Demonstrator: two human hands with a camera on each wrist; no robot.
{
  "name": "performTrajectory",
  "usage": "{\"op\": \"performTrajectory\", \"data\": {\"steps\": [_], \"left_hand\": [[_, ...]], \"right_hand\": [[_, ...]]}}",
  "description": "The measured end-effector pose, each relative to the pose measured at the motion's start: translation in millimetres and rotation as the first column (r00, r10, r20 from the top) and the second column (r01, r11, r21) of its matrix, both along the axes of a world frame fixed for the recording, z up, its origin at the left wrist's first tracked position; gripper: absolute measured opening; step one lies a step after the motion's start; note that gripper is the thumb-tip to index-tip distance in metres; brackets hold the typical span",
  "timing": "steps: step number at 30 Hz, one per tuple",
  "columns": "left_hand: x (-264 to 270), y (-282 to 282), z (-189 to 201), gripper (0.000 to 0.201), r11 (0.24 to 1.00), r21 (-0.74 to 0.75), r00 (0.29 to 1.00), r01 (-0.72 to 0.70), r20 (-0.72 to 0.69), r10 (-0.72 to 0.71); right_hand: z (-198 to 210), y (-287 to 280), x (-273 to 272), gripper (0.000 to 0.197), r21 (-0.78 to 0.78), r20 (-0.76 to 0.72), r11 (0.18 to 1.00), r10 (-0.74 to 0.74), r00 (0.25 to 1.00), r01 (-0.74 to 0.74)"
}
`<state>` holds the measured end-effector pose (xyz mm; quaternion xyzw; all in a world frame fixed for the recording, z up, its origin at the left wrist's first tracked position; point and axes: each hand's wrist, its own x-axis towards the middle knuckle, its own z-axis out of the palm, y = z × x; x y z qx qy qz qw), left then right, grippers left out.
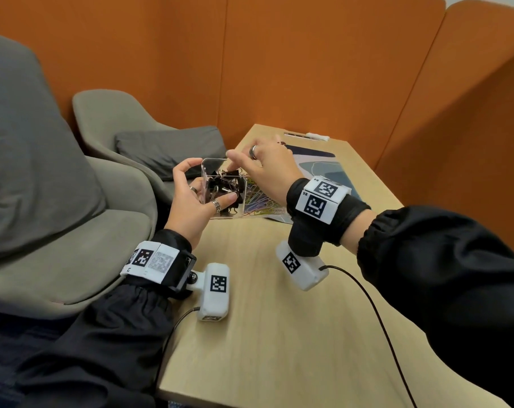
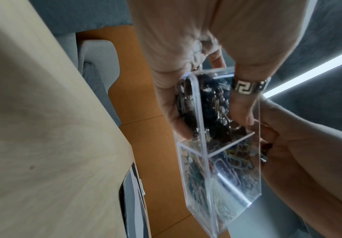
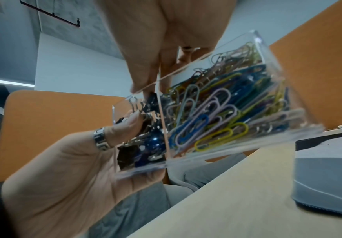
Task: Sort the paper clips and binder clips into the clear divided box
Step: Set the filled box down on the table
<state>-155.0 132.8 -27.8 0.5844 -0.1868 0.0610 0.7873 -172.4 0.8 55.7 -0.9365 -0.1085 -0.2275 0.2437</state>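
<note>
While tilted, clear divided box (image 3: 223, 141) shows black binder clips (image 1: 224, 184) beside coloured paper clips (image 3: 211, 116).

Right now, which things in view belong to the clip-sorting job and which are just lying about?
In the job:
clear divided box
black binder clips
coloured paper clips
left hand, gripping the box
right hand, fingers at the binder-clip compartment

Lying about:
grey chairs
dark cushion
printed mat
wooden table

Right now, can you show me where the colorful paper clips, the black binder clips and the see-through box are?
paper clips (image 3: 217, 112), right wrist view, on a lilac clip.
binder clips (image 1: 224, 184), head view, on the black heap.
clear box (image 2: 247, 185), left wrist view, on its side wall.
</note>
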Motion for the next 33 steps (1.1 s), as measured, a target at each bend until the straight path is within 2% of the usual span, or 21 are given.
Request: {"op": "performTrajectory", "data": {"steps": [4,7,10,13,16,18,22,25,30,33], "left_hand": [[1,0,-1,0.068,1.0,-0.019,1.0,-0.002,-0.013,0.002],[1,0,1,0.066,1.0,-0.022,1.0,0.005,-0.008,-0.005],[-1,0,3,0.066,0.999,-0.025,1.0,0.02,-0.002,-0.02],[-2,-3,5,0.066,0.999,-0.032,0.999,0.039,0.003,-0.039],[-5,-9,9,0.066,0.999,-0.022,0.999,0.047,0.012,-0.047],[-10,-16,13,0.067,0.997,-0.019,0.997,0.076,0.016,-0.076],[-22,-35,25,0.074,0.99,-0.001,0.99,0.143,0.013,-0.143],[-30,-52,31,0.076,0.983,0.0,0.983,0.184,0.004,-0.184],[-41,-84,29,0.068,0.962,0.005,0.96,0.272,-0.076,-0.271],[-48,-101,30,0.061,0.944,0.022,0.939,0.33,-0.109,-0.326]], "right_hand": [[1,-18,-5,0.043,0.123,0.001,0.992,-0.009,1.0,0.009],[3,-39,-10,0.036,0.264,-0.029,0.963,-0.048,0.998,0.054],[7,-62,-19,0.032,0.283,-0.165,0.951,-0.081,0.983,0.125],[8,-80,-38,0.053,0.337,-0.31,0.933,-0.014,0.951,0.124],[2,-92,-56,0.062,0.411,-0.479,0.894,0.046,0.877,0.177],[-2,-99,-64,0.069,0.467,-0.529,0.865,0.106,0.842,0.185],[-7,-113,-71,0.083,0.546,-0.514,0.827,0.203,0.833,0.136],[-6,-125,-75,0.079,0.557,-0.489,0.816,0.173,0.855,0.153],[-3,-156,-92,0.065,0.645,-0.472,0.723,0.125,0.873,0.245],[-6,-172,-107,0.056,0.669,-0.469,0.695,0.119,0.875,0.265]]}}
